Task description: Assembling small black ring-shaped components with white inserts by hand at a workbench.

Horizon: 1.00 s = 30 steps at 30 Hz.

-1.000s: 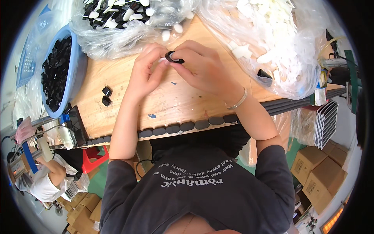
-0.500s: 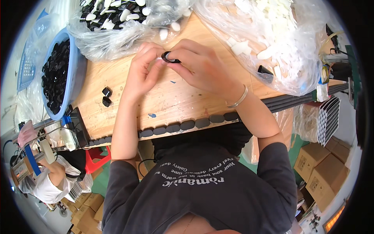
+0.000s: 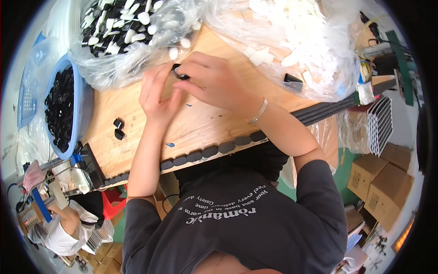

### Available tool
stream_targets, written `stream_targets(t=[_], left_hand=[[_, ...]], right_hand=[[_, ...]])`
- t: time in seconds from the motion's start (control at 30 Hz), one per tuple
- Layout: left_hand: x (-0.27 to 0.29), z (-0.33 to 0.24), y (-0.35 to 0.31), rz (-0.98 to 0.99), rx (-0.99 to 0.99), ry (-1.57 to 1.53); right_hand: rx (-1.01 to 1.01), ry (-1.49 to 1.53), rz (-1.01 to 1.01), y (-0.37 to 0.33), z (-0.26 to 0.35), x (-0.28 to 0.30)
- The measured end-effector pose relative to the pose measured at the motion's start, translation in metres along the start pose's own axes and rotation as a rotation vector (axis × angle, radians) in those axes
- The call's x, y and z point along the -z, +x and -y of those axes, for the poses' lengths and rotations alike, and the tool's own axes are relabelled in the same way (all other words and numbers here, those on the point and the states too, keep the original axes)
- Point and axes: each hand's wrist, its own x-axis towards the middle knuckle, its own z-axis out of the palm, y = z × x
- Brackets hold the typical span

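Note:
A small black ring-like piece (image 3: 179, 73) stands on edge between my hands above the wooden table. My right hand (image 3: 212, 83) has it pinched between thumb and fingers. Beside it, my left hand (image 3: 157, 93) holds its thumb apart from its fingers, with the index fingertip at the piece's edge; I see nothing gripped there. Left of my left hand, two small black pieces (image 3: 119, 128) lie on the table. A clear plastic bag (image 3: 102, 73) beyond my hands holds mixed black pieces and white oval ones.
A blue basin (image 3: 86, 102) of black pieces stands at the left. Another clear bag (image 3: 335, 89), full of white pieces, lies at the far right with a black piece (image 3: 292, 78) by its edge. Dark oval pads (image 3: 210, 151) line the front edge. Another person (image 3: 73, 228) sits lower left.
The view has shifted, so the table contents appear displaced. My left thumb and fingers have spread away from the black piece, which stays in my right hand and has turned more upright.

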Motion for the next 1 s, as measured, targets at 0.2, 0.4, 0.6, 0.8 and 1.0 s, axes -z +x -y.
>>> stream_targets(t=[0.2,0.4,0.6,0.8,1.0], left_hand=[[0.006,0.002,-0.005,-0.061,0.258,-0.072],[0.01,-0.004,0.002,-0.091,0.232,-0.166],[0.003,-0.009,-0.003,-0.051,0.214,-0.289],[0.003,-0.011,-0.005,-0.121,0.163,-0.253],[0.001,-0.018,-0.006,-0.178,0.131,-0.189]], right_hand=[[-0.199,0.014,0.063,0.006,-0.006,0.059],[-0.421,-0.6,0.442,-0.045,-0.03,0.151],[-0.289,-0.816,0.487,-0.052,-0.037,0.135],[-0.368,-0.464,0.058,-0.014,-0.005,0.106],[-0.303,0.236,-0.32,0.0,0.04,0.023]])
